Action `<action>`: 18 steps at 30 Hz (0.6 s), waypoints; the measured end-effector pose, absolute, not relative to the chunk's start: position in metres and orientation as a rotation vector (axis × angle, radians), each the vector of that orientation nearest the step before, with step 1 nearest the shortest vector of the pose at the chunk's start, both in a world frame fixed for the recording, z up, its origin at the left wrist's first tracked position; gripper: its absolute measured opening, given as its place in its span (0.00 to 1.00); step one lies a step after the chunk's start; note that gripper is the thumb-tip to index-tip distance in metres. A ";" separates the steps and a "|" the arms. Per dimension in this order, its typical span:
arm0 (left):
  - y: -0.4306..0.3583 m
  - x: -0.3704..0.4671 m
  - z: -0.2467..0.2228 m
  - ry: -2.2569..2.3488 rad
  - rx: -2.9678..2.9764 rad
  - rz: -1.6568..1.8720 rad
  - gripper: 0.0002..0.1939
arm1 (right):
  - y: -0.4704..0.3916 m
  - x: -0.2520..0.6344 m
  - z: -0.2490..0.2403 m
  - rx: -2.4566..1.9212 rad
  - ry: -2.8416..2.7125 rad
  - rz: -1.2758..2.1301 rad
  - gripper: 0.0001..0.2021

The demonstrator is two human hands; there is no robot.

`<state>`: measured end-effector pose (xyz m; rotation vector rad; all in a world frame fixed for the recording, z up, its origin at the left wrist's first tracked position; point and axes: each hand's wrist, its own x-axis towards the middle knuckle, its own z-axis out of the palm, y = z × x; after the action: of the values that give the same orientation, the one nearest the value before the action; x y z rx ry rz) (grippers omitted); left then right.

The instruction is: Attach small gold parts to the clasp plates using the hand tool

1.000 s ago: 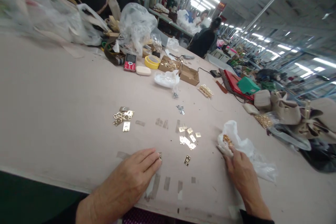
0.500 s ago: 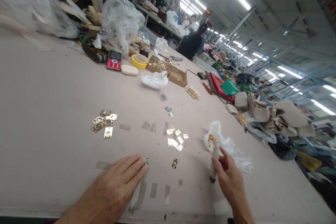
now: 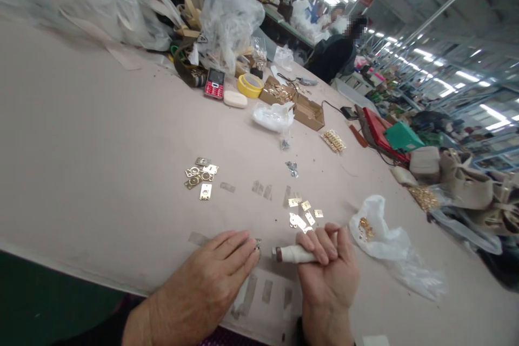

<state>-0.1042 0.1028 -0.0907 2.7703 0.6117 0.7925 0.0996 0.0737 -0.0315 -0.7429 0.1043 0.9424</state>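
My left hand (image 3: 203, 275) lies palm down on the table, its fingers together and their tips on a small metal plate (image 3: 258, 243), mostly hidden under them. My right hand (image 3: 328, 265) is wrapped round a white-wrapped tool (image 3: 298, 253), with a brown collar and a short metal end that points left at the plate, a little apart from it. Just beyond the right fingers lie several gold metal plates (image 3: 305, 206). Farther left is another heap of gold plates and clasp parts (image 3: 205, 191).
An open plastic bag (image 3: 377, 205) with small gold pieces lies to the right. Beyond are silver pieces (image 3: 292, 168), a cardboard box (image 3: 308, 112), yellow tape (image 3: 250, 85), a red phone (image 3: 214, 84) and beige bags (image 3: 458, 184). A person (image 3: 334, 57) is in the background.
My right hand has turned over and swung the tool from upright by the plastic bag to nearly level, close to my left hand. The view has shifted left. My left hand stays on the plate.
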 end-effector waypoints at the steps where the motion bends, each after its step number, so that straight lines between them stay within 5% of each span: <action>1: 0.103 -0.104 -0.091 0.607 2.775 0.790 0.19 | 0.078 0.096 -0.034 -0.764 0.131 0.909 0.11; 9: 0.102 -0.107 -0.090 0.576 2.848 0.703 0.21 | 0.090 0.082 -0.045 -0.833 0.163 0.841 0.16; 18: 0.105 -0.107 -0.083 0.574 2.826 0.732 0.21 | 0.089 0.084 -0.056 -0.890 -0.072 0.853 0.07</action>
<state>-0.1070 0.1046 -0.0833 2.8261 0.5743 0.7320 0.0843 0.0886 -0.0560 -0.8900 -0.0716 0.8533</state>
